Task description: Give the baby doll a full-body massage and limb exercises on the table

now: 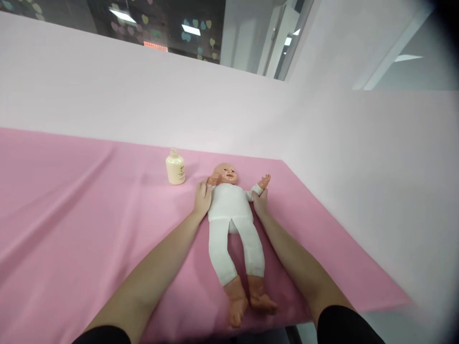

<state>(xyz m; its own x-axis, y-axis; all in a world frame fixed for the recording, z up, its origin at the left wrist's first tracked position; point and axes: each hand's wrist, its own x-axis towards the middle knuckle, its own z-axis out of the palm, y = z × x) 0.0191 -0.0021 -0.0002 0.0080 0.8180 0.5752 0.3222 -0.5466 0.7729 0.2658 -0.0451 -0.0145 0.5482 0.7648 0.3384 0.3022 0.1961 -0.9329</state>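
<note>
A baby doll (230,203) with a white cloth body lies on its back on the pink cover, head away from me and bare feet toward me. On the left, my left hand (202,197) is closed about the doll's arm at the shoulder, close by its head; part of that arm is hidden under my fingers. My right hand (260,200) grips the doll's other arm at the white sleeve, thumb on top, with the doll's small hand (265,181) sticking out above my fingers. Both doll arms are bent upward.
A cream pump bottle (175,168) stands left of the doll's head. The pink cover (89,205) has creases on the left and ends at a front edge below the feet. White walls (143,105) rise behind and on the right, with a window (172,28) at the back.
</note>
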